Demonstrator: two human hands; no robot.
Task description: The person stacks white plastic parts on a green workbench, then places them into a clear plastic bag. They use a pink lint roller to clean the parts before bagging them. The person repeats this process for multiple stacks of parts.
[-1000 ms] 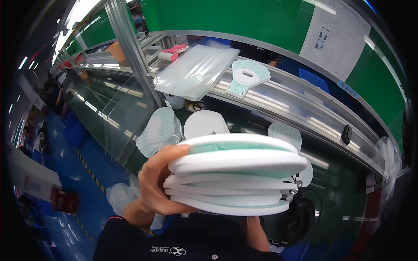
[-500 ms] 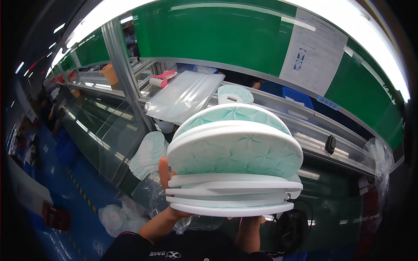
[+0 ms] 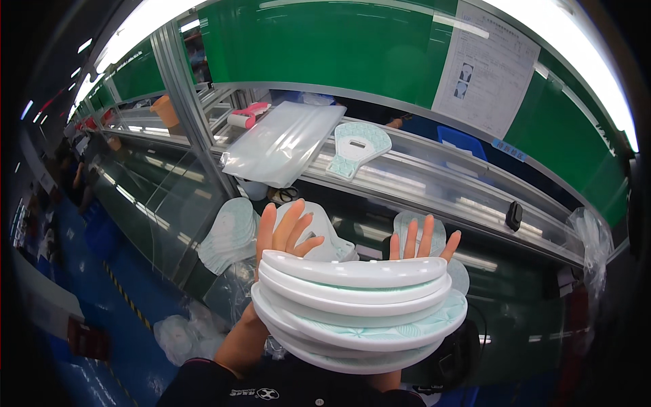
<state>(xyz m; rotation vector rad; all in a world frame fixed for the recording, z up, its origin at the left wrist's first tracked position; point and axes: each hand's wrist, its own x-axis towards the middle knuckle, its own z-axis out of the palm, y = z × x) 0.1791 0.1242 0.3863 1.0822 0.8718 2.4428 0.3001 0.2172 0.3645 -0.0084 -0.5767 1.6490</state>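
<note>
A stack of rounded padded panels (image 3: pixel 356 302), white-rimmed with a pale green leaf-like pattern, is tilted toward me above the bench. Behind its left part is my left hand (image 3: pixel 287 229), fingers stretched up past the top edge, the palm hidden. My right hand (image 3: pixel 424 241) supports the other side in the same way, with only its fingers showing above the rim. Between and beyond the hands lie a white panel (image 3: pixel 308 220) and a pale patterned panel (image 3: pixel 415 225). To the left sits a pile of similar panels (image 3: pixel 228 234).
On the metal shelf ahead are clear plastic bags (image 3: pixel 288 142), a pink-handled roller (image 3: pixel 249 115), a paddle-shaped patterned panel (image 3: pixel 359 144) with a slot, and a small black device (image 3: pixel 514 216). A metal post (image 3: pixel 182 95) rises at left. Crumpled plastic (image 3: pixel 190 332) lies low at left.
The stack has tipped toward me and lowered, so its broad patterned face has given way to its edges. Fingers of both hands now show above it, and the panels behind are uncovered.
</note>
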